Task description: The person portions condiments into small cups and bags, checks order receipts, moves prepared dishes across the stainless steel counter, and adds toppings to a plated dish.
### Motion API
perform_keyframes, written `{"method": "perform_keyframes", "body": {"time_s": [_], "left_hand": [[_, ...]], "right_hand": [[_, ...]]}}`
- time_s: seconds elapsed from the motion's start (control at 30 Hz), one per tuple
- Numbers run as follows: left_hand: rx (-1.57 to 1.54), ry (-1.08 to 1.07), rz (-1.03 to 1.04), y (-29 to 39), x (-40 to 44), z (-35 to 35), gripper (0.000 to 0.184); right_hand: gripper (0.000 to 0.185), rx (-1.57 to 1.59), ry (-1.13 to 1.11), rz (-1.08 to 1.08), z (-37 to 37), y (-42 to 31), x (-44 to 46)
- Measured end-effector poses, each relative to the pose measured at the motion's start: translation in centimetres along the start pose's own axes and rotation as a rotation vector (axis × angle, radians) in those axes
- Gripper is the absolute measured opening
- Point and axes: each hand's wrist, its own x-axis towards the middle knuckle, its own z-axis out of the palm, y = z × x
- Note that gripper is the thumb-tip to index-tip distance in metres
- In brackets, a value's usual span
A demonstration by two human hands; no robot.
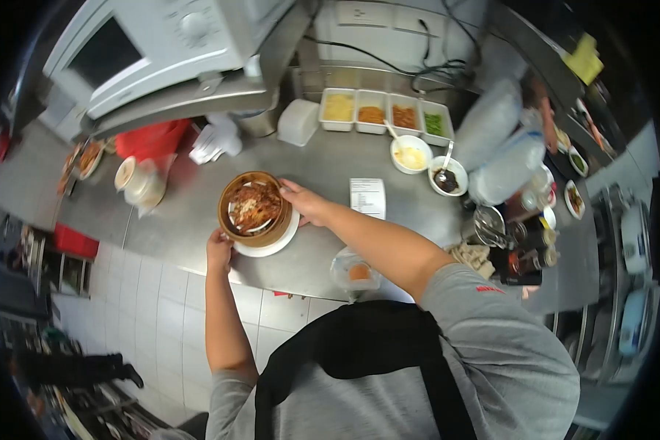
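Observation:
A round bamboo steamer [277, 233] with reddish-brown cooked food [253, 205] in it sits on a white plate [290, 238] near the counter's front edge. At its upper right side, my right hand [306, 203] grips the steamer, thumb near the rim. My left hand [218, 251] closes on the lower left side, where steamer and plate meet; its fingertips are partly hidden. Right of the steamer, a printed paper slip [367, 196] lies on the steel counter. A clear plastic container [356, 271] with something orange inside stands by my right forearm.
Several white tubs of toppings [372, 110] line the back wall. Before them stand a bowl with pale yellow contents [408, 155] and a bowl of dark sauce [449, 180]. A microwave [147, 51] overhangs the left; a jug [139, 183] stands below. Bottles [532, 260] crowd the right.

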Motion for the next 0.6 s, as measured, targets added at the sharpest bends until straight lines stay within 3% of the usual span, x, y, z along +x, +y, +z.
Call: {"method": "perform_keyframes", "body": {"time_s": [0.13, 0.2, 0.23, 0.27, 0.37, 0.6], "left_hand": [[-0.276, -0.072, -0.006, 1.3, -2.3, 3.3, 0.032], [-0.618, -0.222, -0.013, 2.4, -3.1, 4.7, 0.023], [-0.708, -0.218, 0.092, 3.2, -3.9, 6.2, 0.032], [-0.776, -0.303, 0.043, 3.6, -4.1, 6.8, 0.042], [-0.685, -0.233, 0.069, 8.6, -8.3, 10.9, 0.044], [-0.758, -0.303, -0.111, 11.3, -14.2, 16.8, 0.041]], "right_hand": [[0.053, 0.167, 0.017, -0.095, -2.5, 1.7, -0.2], [0.052, 0.186, 0.036, -0.144, -3.2, -0.6, -4.0], [0.051, 0.201, 0.048, -0.168, -3.3, -1.5, -5.5], [0.050, 0.216, 0.060, -0.193, -3.7, -2.2, -7.1], [0.049, 0.184, 0.104, -0.262, -5.7, -3.2, -11.8], [0.054, 0.010, 0.202, -0.312, -9.6, -5.6, -23.1]]}}
